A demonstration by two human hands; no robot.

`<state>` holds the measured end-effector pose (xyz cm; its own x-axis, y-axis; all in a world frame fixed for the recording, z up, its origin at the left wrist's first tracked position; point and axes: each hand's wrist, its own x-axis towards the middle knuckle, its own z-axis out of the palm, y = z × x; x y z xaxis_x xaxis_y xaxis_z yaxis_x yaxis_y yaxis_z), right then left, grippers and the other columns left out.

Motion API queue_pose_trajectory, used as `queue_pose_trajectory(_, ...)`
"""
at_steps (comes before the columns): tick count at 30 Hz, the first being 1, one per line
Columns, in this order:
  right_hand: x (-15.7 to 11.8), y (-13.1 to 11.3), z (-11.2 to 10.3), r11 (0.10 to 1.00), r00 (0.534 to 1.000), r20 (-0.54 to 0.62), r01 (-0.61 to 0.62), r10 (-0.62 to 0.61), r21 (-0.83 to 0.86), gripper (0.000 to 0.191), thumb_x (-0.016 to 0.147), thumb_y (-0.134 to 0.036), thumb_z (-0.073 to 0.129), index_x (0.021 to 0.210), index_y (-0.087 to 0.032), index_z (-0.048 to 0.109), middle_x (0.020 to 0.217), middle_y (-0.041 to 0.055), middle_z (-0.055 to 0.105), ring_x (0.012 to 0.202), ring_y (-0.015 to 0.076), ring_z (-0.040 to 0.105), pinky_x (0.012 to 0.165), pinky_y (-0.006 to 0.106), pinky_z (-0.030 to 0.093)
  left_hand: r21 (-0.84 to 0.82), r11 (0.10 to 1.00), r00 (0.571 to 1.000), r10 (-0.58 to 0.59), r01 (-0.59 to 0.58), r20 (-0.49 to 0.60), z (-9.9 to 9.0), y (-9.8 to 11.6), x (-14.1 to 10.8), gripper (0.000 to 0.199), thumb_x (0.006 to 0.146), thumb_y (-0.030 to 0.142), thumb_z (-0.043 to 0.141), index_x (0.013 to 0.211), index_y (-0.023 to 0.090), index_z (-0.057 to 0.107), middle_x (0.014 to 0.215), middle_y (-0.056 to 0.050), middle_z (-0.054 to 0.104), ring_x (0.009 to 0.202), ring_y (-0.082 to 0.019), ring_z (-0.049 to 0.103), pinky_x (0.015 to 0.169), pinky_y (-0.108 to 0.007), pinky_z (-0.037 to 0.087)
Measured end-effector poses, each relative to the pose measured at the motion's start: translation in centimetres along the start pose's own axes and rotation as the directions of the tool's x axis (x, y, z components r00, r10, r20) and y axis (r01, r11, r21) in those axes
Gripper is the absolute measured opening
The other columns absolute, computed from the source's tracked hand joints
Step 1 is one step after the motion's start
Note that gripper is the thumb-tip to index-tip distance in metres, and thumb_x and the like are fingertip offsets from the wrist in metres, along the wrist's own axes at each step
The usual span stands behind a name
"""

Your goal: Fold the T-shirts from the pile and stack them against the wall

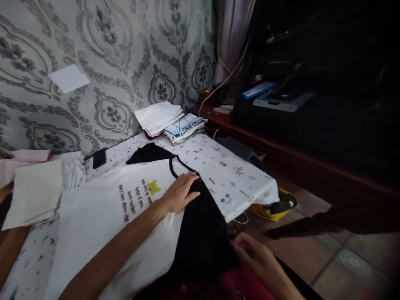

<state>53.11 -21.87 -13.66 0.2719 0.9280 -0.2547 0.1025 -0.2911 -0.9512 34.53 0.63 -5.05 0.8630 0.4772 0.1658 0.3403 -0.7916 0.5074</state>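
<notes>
A white T-shirt with black raglan sleeves lies spread out on the patterned sheet, its neckline pointing away from me. Black lettering and a small yellow bear mark its front. My left hand rests flat near the collar, its fingers stretched over the top of the near black sleeve. At that sleeve's lower right end, my right hand has its fingers curled and closed at the fabric's edge. The far black sleeve lies bunched beyond the collar.
Folded clothes are stacked by the wall. A dark phone lies beside the shirt, with pale folded cloth at far left. Dark wooden furniture stands to the right, and a yellow bag sits below the sheet's edge.
</notes>
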Motion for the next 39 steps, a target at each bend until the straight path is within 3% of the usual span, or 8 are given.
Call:
queue_pose_trajectory(3,1.6,-3.5,-1.8,0.983,0.989,-0.062,0.125,-0.134,-0.135,0.037,0.079,-0.057,0.066,0.069,-0.022,0.062,0.059,-0.0008,0.057,0.055,0.0147,0.049,0.052,0.025,0.041,-0.083,0.996,0.996,-0.033,0.027,-0.08,-2.1,-1.9,1.2,0.037,0.102,0.033,0.042,0.137,0.023,0.047,0.144,-0.013,0.055,0.133,-0.023,0.053,0.109,-0.04,0.045)
queue_pose_trajectory(7,4.2,-11.8,0.2,0.901,0.926,0.098,0.377,-0.364,-0.216,0.028,0.093,-0.044,0.053,0.081,-0.022,0.064,0.067,0.0006,0.061,0.061,0.0158,0.054,0.053,0.024,0.043,0.225,0.924,0.944,-0.27,0.309,-0.19,-7.5,-6.8,5.4,0.032,0.101,0.02,0.034,0.119,0.017,0.06,0.121,-0.011,0.067,0.111,-0.02,0.063,0.099,-0.034,0.048)
queue_pose_trajectory(12,10.4,-17.9,8.4,0.498,0.57,0.562,0.815,-0.599,-0.295,0.018,0.094,-0.02,0.051,0.099,-0.018,0.068,0.1,0.0084,0.072,0.094,0.0204,0.066,0.088,0.032,0.051,0.402,0.863,0.95,-0.305,0.308,-0.073,-11.1,-11.4,9.6,0.025,0.085,0.007,0.052,0.102,0.016,0.068,0.111,-0.011,0.071,0.109,-0.024,0.062,0.098,-0.036,0.047)
queue_pose_trajectory(14,13.1,-17.8,11.0,0.346,0.493,0.661,0.869,-0.566,-0.353,0.018,0.093,-0.018,0.056,0.105,-0.015,0.068,0.115,0.0127,0.07,0.112,0.0241,0.063,0.102,0.039,0.046,0.45,0.855,0.956,-0.293,0.259,0.007,-11.1,-12.0,10.2,0.028,0.077,0.004,0.057,0.097,0.019,0.069,0.103,-0.008,0.072,0.105,-0.023,0.062,0.095,-0.033,0.048)
queue_pose_trajectory(19,16.4,-15.2,13.1,0.238,0.532,0.67,0.842,-0.518,-0.485,0.039,0.097,-0.031,0.057,0.132,-0.014,0.06,0.146,0.0184,0.053,0.142,0.0308,0.042,0.117,0.051,0.031,0.538,0.811,0.958,-0.287,0.231,0.021,-10.4,-12.4,10.3,0.021,0.081,0.006,0.054,0.089,0.019,0.068,0.097,-0.009,0.07,0.103,-0.025,0.062,0.094,-0.035,0.047)
queue_pose_trajectory(29,16.8,-15.3,13.0,0.277,0.563,0.66,0.824,-0.498,-0.494,0.036,0.096,-0.029,0.058,0.129,-0.014,0.062,0.14,0.0173,0.057,0.139,0.0301,0.045,0.116,0.049,0.033,0.495,0.778,0.922,-0.327,0.388,-0.208,-7.1,-12.7,9.4,0.024,0.097,0.019,0.046,0.116,0.023,0.06,0.103,-0.007,0.068,0.094,-0.022,0.066,0.081,-0.033,0.049)
queue_pose_trajectory(35,21.1,-17.7,14.2,0.233,0.597,0.627,0.791,-0.5,-0.566,0.027,0.096,-0.022,0.054,0.115,-0.007,0.067,0.129,0.0214,0.064,0.132,0.0304,0.053,0.113,0.046,0.037,0.475,0.773,0.898,-0.282,0.421,-0.337,-9.3,-12.9,6.6,0.027,0.096,0.024,0.051,0.123,0.021,0.057,0.122,-0.011,0.061,0.119,-0.026,0.055,0.101,-0.039,0.044)
queue_pose_trajectory(39,24.7,-17.8,14.2,0.266,0.672,0.557,0.722,-0.488,-0.639,0.041,0.099,-0.027,0.05,0.134,-0.007,0.059,0.147,0.0229,0.052,0.142,0.0291,0.044,0.117,0.045,0.032,0.451,0.698,0.824,-0.395,0.557,-0.406,-11.9,-14.8,3.8,0.051,0.085,0.034,0.068,0.132,0.021,0.053,0.137,-0.015,0.053,0.131,-0.035,0.045,0.108,-0.052,0.037)
